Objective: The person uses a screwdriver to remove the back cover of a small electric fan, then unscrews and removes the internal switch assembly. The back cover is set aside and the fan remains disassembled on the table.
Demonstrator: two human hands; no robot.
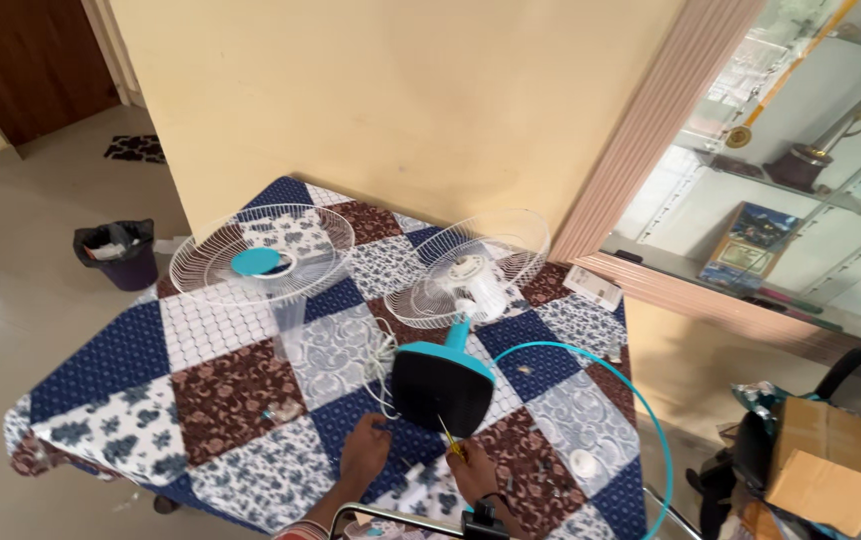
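right hand [472, 472] (holding screwdriver [447, 436]) below fan base [443, 388].

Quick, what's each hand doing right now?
Left hand: closed, resting by the black fan base.
Right hand: holding a thin yellow tool.

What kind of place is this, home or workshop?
Likely a home room: a table under a patchwork cloth, a glass display cabinet with keepsakes, a wooden door. Fan parts lie on the table.
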